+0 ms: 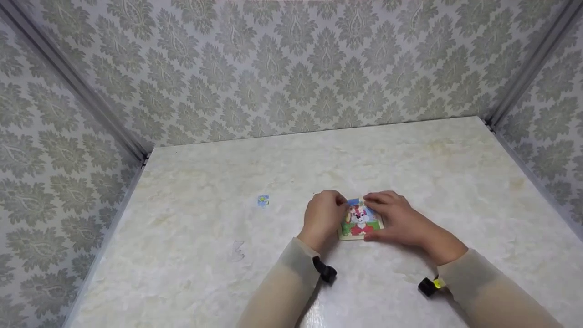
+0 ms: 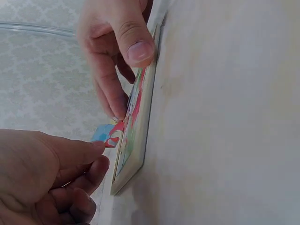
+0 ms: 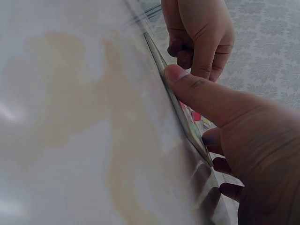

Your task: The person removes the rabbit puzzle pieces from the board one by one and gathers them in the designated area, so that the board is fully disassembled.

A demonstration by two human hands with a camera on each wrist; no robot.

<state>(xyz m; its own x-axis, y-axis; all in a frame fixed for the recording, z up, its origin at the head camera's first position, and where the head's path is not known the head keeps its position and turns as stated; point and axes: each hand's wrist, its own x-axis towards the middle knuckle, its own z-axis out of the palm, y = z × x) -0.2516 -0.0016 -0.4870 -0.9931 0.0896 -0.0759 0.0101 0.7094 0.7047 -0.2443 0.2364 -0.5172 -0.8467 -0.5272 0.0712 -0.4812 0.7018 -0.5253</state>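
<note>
A small jigsaw puzzle board [image 1: 360,228] with a pale frame and a red-and-white rabbit picture lies on the table between both hands. My left hand [image 1: 322,216] pinches a blue-and-red puzzle piece [image 2: 104,135] between thumb and fingers, close over the board's left side in the left wrist view. From the right, my right hand [image 1: 403,221] grips the board, its thumb [image 3: 176,72] on the near edge and its other fingers reaching over the picture and along the far side. The fingers hide parts of the picture.
Left of the hands, a loose blue puzzle piece [image 1: 263,200] with a yellow-green pattern lies on the pale marbled table [image 1: 191,255]. Nearer sits a faint, clear-looking scrap [image 1: 238,251] with a wavy edge. Patterned wall panels [image 1: 296,68] close off the back and sides.
</note>
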